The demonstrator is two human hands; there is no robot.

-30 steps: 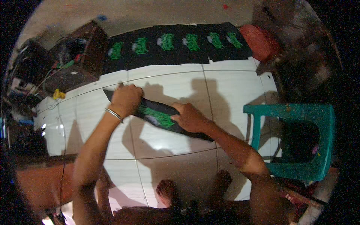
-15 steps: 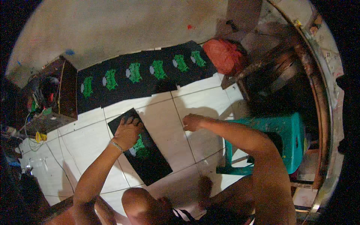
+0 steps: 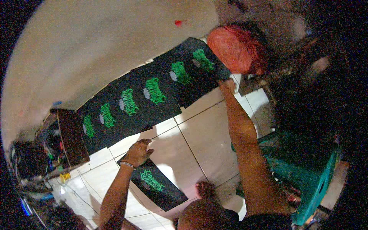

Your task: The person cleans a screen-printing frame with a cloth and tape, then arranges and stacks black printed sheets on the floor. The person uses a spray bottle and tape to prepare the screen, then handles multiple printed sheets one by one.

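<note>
Down in the lower middle of the frame, the left hand (image 3: 138, 152) lay flat on the upper corner of a black sheet (image 3: 157, 185) printed with a green design, its fingers spread and pressing, gripping nothing. A bracelet (image 3: 127, 165) circled that wrist. The sheet rested on the white tiled floor (image 3: 199, 134), slanting from the hand towards the lower centre, apart from the others.

Higher up, the right hand (image 3: 227, 85) stretched far out to the right end of a row of black sheets (image 3: 149, 96) laid edge to edge along the foot of the pale wall (image 3: 107, 42). It touched the corner of the last sheet there; whether its fingers were pinching the edge or only resting on it, I could not tell. Each sheet in the row carried the same green print, and the row ran from the left of the frame up towards the upper right.

Just beyond the right hand sat a red bag (image 3: 234, 48), bulging, its contents hidden. At the left edge stood a dark wooden box (image 3: 73, 138), open, with a tangle of wires and small coloured bits inside, too dim to tell apart. A small yellow object (image 3: 64, 176) lay on the tiles just below it.

A teal plastic stool (image 3: 306, 172) stood at the lower right, beside the right forearm. A bare foot (image 3: 205, 189) rested on the tiles near the single sheet's lower end.
</note>
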